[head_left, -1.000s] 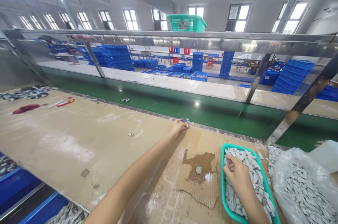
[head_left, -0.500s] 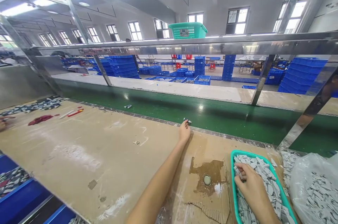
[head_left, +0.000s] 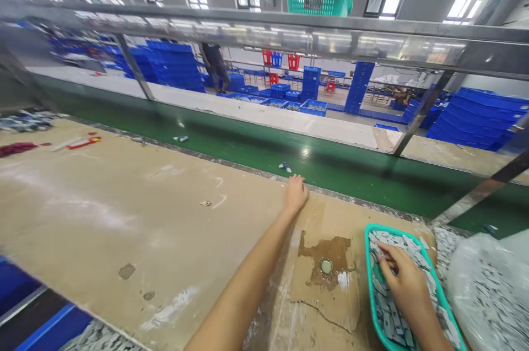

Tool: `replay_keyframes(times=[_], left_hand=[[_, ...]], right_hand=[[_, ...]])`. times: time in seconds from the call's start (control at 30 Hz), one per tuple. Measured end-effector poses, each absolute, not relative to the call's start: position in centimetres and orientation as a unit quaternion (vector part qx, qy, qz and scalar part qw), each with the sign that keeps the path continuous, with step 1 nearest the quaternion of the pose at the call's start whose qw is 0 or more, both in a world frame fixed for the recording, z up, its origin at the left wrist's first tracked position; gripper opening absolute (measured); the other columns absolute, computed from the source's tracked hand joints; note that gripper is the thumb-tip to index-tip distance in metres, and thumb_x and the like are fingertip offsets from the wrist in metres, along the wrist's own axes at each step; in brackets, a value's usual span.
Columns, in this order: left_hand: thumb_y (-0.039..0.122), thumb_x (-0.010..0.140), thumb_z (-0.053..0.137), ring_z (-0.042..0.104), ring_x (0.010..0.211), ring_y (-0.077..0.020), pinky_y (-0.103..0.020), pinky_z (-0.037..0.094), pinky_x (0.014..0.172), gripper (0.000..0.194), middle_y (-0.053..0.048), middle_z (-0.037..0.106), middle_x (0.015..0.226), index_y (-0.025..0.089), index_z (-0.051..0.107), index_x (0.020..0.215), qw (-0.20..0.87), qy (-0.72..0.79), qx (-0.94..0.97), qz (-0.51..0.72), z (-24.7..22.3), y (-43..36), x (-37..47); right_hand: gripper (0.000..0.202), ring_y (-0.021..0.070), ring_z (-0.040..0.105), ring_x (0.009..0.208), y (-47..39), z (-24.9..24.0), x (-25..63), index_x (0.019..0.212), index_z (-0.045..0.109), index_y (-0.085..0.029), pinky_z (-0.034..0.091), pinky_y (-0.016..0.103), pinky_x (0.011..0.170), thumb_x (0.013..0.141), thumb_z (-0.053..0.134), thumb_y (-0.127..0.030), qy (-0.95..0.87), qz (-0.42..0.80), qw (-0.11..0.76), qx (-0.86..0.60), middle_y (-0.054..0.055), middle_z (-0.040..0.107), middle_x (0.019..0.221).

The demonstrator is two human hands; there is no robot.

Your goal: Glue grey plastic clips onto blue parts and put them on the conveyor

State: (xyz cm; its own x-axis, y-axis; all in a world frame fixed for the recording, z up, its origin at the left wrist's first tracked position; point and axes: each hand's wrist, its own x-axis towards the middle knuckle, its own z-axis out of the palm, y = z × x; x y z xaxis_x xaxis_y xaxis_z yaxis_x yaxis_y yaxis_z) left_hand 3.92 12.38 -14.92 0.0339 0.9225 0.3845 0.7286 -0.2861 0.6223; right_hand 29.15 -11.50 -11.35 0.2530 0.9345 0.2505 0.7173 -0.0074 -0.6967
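My left hand (head_left: 296, 192) rests at the table's far edge beside the green belt (head_left: 231, 152), its fingers reaching over the rim. Just beyond the fingertips a small dark-and-white piece (head_left: 285, 167) lies on the belt, apart from the hand. My right hand (head_left: 399, 271) is over the teal basket (head_left: 372, 290) of light grey pieces, with thumb and fingers curled toward each other at the pieces. Whether anything sits between those fingers is too small to tell.
A bulging clear plastic bag (head_left: 487, 274) of grey pieces stands right of the basket. A metal post (head_left: 475, 196) slants down at the right. The cardboard-covered table (head_left: 165, 230) holds a red tool (head_left: 84, 143) at the far left.
The small dark-and-white piece has left my left fingers and lies on the belt. My right hand stays at the basket. The view has tilted down, and a person now shows in the background.
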Motion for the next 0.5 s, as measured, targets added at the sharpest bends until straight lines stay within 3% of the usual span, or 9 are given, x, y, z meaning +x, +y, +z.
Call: replay_keyframes(times=[0.1,0.23,0.37,0.5], left_hand=[[0.008,0.081,0.047,0.047,0.133,-0.0327,-0.048,0.024,0.119,0.034,-0.02,0.063,0.126,0.01,0.066,0.109,0.119,0.578,0.72,0.366,-14.8,12.5,4.0],[0.009,0.081,0.042,0.055,0.123,-0.0342,-0.052,0.032,0.113,0.032,-0.02,0.068,0.11,0.01,0.066,0.103,0.094,0.569,0.742,0.341,-14.5,12.6,3.9],[0.015,0.083,0.039,0.062,0.104,-0.034,-0.049,0.044,0.099,0.03,-0.02,0.07,0.099,0.011,0.066,0.095,0.062,0.563,0.761,0.316,-14.1,12.5,3.8],[0.021,0.082,0.042,0.062,0.097,-0.0345,-0.045,0.048,0.089,0.027,-0.02,0.069,0.092,0.012,0.066,0.089,0.044,0.565,0.766,0.305,-13.7,12.6,4.0]], right_hand=[[0.042,0.0252,0.071,0.089,-11.5,-11.0,28.9,0.112,0.067,-0.016,0.058,0.04,0.081,0.086,0.046,-0.042,-0.571,0.133,0.387,-0.712,0.013,0.071,0.111],[0.041,0.0263,0.071,0.089,-11.5,-10.7,28.9,0.111,0.068,-0.017,0.059,0.04,0.08,0.085,0.048,-0.043,-0.535,0.138,0.398,-0.733,0.012,0.075,0.1],[0.037,0.0235,0.072,0.079,-11.6,-10.5,28.4,0.112,0.068,-0.019,0.059,0.036,0.072,0.086,0.05,-0.039,-0.536,0.149,0.412,-0.721,0.01,0.075,0.093],[0.035,0.0227,0.071,0.08,-11.6,-10.5,28.0,0.112,0.068,-0.019,0.059,0.036,0.072,0.087,0.051,-0.036,-0.541,0.136,0.437,-0.705,0.011,0.074,0.094]])
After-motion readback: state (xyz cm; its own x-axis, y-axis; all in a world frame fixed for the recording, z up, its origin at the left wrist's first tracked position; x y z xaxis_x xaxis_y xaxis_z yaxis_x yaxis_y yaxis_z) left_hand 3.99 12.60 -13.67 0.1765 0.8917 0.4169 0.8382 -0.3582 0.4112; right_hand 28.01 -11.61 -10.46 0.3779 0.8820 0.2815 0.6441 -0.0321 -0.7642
